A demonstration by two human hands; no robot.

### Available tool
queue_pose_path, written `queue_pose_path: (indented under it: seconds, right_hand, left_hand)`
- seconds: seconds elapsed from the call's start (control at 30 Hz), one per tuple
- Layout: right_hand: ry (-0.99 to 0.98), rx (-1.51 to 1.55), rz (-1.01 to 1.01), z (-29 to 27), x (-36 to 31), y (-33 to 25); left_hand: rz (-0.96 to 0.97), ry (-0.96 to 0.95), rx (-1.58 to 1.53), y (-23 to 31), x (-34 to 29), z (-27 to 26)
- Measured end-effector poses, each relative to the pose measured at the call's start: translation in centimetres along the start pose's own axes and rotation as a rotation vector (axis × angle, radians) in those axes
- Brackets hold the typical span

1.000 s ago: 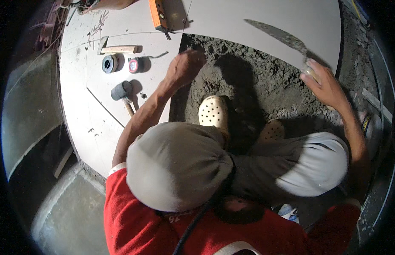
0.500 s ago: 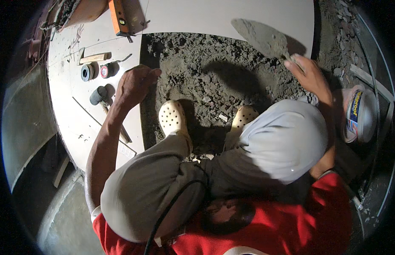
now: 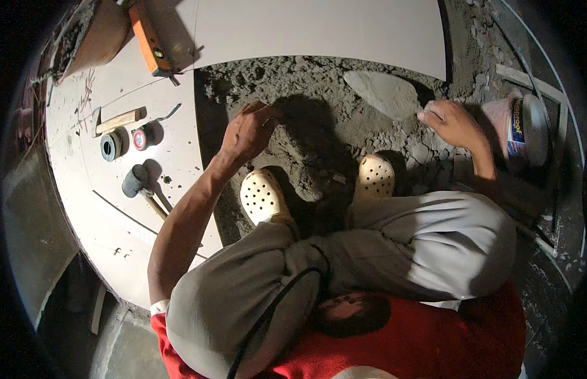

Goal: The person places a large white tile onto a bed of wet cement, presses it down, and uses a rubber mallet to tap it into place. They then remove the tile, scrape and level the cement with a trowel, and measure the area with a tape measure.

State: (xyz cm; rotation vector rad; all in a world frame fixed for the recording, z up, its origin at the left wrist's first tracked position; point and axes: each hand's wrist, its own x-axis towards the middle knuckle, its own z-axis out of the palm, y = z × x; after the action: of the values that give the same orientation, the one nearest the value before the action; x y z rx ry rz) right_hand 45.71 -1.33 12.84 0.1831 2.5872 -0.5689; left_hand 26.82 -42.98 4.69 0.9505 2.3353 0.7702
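In my right hand is a trowel, its handle hidden in the closed fingers. Its broad, mortar-smeared blade points to the far left, over the rough grey mortar bed. My left hand hovers above the bed's left side, near the tile edge. Its fingers are loosely curled downward, and nothing shows in them. A lump of mortar lies between my cream clogs, the left clog and the right clog.
Pale tiles border the bed ahead and at left. On the left tiles lie an orange spirit level, a hammer, a wire spool, a tape measure and a mallet. A tilted container and a bucket stand nearby.
The trowel blade has moved off the far tile edge, down over the bed. My left hand has shifted right, from the tile edge over the mortar. A mortar lump now shows between my clogs.
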Motion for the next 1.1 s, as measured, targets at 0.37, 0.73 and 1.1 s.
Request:
queue_pose_path:
  seconds: [0.37, 0.73, 1.1]
  right_hand:
    - [-0.166, 0.182, 0.205, 1.3, 3.2, -3.2]
    - [-0.201, 0.502, 0.287, 3.0, 5.6, -5.7]
    - [-0.193, 0.508, 0.151, 3.9, 7.1, -8.0]
  left_hand:
    - [0.081, 0.073, -0.012, -3.4, -1.1, -0.7]
    - [-0.018, 0.13, -0.067, -4.3, -2.4, -1.1]
    - [0.023, 0.172, -0.029, -3.8, -1.8, -0.9]
